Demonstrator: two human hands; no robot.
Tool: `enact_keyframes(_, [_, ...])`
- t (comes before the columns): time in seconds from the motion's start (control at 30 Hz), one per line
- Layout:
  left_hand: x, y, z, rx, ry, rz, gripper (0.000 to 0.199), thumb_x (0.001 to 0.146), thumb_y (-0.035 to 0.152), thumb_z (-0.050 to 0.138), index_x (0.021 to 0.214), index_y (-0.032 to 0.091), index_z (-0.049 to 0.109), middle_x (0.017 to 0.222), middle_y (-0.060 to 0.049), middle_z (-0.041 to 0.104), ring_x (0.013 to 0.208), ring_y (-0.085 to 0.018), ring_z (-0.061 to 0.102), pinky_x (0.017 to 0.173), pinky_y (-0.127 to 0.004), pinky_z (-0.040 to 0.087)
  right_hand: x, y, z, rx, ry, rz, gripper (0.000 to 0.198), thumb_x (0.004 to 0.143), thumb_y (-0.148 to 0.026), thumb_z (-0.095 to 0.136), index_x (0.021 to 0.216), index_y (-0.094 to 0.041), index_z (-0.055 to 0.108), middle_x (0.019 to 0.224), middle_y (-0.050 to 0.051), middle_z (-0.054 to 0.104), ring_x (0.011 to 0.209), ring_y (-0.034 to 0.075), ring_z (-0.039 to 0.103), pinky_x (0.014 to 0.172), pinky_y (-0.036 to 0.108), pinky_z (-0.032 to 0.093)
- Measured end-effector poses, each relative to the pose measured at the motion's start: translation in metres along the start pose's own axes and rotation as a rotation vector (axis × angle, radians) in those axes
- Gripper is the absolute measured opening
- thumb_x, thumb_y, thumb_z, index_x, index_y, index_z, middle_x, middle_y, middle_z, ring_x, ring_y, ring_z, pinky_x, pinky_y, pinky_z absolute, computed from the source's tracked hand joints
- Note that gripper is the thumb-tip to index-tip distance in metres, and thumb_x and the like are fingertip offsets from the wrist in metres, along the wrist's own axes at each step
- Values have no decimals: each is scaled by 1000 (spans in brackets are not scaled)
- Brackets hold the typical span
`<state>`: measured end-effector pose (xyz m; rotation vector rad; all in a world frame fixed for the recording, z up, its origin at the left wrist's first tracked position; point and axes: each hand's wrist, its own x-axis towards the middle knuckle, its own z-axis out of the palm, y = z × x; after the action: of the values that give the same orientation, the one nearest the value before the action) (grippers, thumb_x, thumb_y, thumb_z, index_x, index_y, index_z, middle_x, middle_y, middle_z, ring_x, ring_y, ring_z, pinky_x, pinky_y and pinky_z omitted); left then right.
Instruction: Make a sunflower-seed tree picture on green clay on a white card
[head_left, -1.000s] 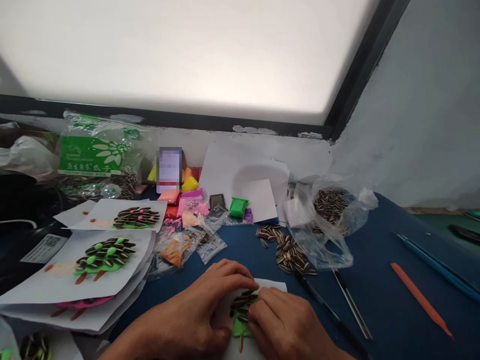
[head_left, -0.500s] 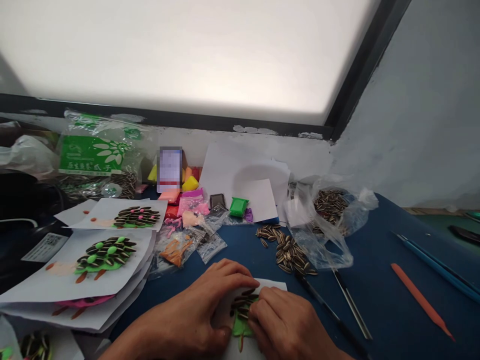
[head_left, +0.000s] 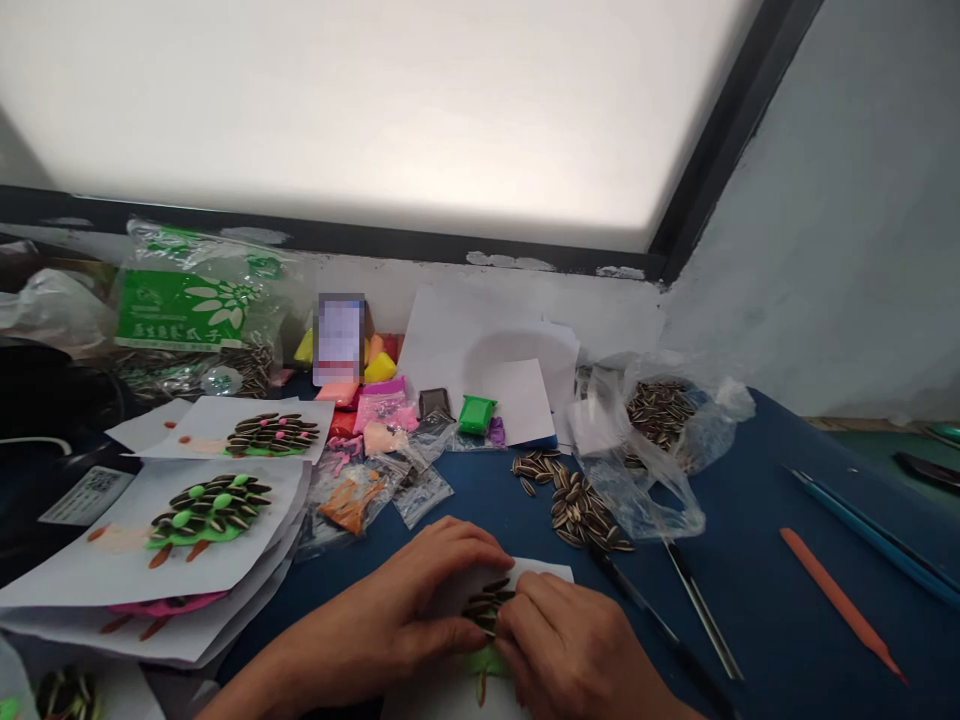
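A sheet of white paper lies under both my hands. On it is a green clay shape with striped sunflower seeds stuck into it in rows. My left hand rests over the left of the sheet, fingers stretched along its top and thumb apart, the thumb tip against the seeds. My right hand is closed, its fingertips pinched down at the right edge of the seeds. What they pinch is hidden behind the knuckles.
Loose sunflower seeds lie beyond my right hand, near an open plastic bag of seeds. Pens, an orange clay tool and blue tweezers lie right. Finished seed pictures are stacked left; clay packets sit behind.
My left thumb has moved up and right, from the lower edge of the green clay onto the seeds. My right hand stays at nearly the same spot.
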<state>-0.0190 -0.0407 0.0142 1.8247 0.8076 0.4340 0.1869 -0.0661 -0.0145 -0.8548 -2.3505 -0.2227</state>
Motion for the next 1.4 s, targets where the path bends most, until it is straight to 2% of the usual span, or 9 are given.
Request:
enact_keyframes(0.23, [4,0,3,2,39,6,37,86,12,57,120,24,60,126,-4,58,121,-22,48,108,-35,34,1,-2,3,-48,32,-8,43,99,-11,31,62,-20,51,56,0,52,48,15,48,49,29,29])
enact_keyframes(0.33, [5,0,4,2,53,8,36,83,10,57,116,23,61,124,-3,59,119,-21,50,107,-35,34,2,-2,2,-54,6,-22,41,97,-8,32,63,-20,51,57,0,53,48,15,48,48,29,29])
enact_keyframes(0.7, [5,-1,4,7,57,2,34,84,15,59,117,22,60,124,-4,59,118,-22,50,106,-36,36,1,-2,0,-53,-5,-29,38,96,-10,35,63,-20,51,56,0,53,47,14,48,47,29,28])
enact_keyframes(0.8, [3,1,1,-1,36,-3,33,85,17,57,117,21,60,123,-5,58,118,-21,51,105,-34,38,0,1,-9,15,-49,0,32,97,-15,39,69,-20,55,61,0,56,52,15,52,49,28,32])
enact_keyframes(0.87, [3,2,0,-4,44,10,33,86,16,53,117,21,60,123,-4,59,117,-20,52,105,-33,39,-1,4,-16,72,-92,37,28,95,-12,39,75,-20,57,65,1,58,56,16,54,52,27,36])
enact_keyframes(1.03, [5,0,0,-50,96,-7,36,83,12,46,114,22,61,117,-4,60,112,-20,55,100,-33,43,-7,9,-25,265,-119,61,22,96,-11,42,108,-16,59,80,5,67,68,16,63,60,24,47])
enact_keyframes(1.1, [5,-2,1,-77,115,-22,38,81,10,45,113,23,61,115,-3,61,110,-20,56,99,-33,44,-12,7,-22,323,-103,73,19,97,-11,44,103,-17,60,75,2,67,64,15,63,60,23,46])
enact_keyframes(1.2, [5,-6,3,-92,131,-30,40,79,9,45,113,23,62,116,-3,60,111,-20,56,100,-33,43,-16,4,-17,290,-82,46,21,96,-10,46,88,-20,63,67,0,64,57,14,58,57,23,43])
enact_keyframes(1.4, [5,-5,4,-79,142,-40,37,80,10,45,110,22,62,112,-3,61,107,-19,56,98,-34,45,-14,0,-14,159,-106,2,20,96,-13,52,81,-20,64,72,1,64,61,13,58,55,20,43])
